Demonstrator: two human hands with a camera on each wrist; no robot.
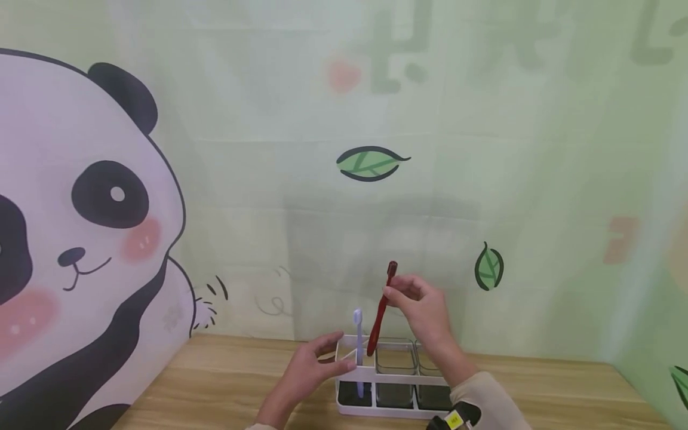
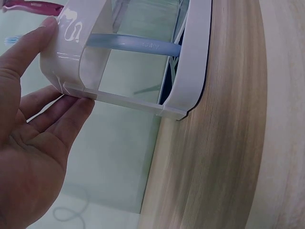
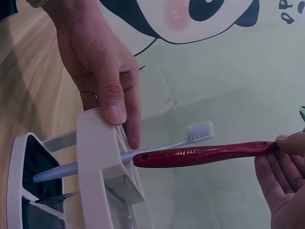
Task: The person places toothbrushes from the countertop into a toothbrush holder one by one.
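A white toothbrush holder with a raised upper frame and a dark-lined base stands on the table. My left hand grips its left end, thumb on the front and fingers behind. In the leftmost compartment a pale blue toothbrush stands upright, bristles up; the left wrist view shows its handle reaching the base. My right hand pinches a dark red toothbrush near its head. Its handle end points down, just above the holder and close beside the blue brush, as the right wrist view shows.
Clear cups sit in the holder's middle and right places. The wood-grain table extends to both sides. Behind it hangs a pale green backdrop printed with a panda and leaves. A black device with a yellow label sits at the right wrist.
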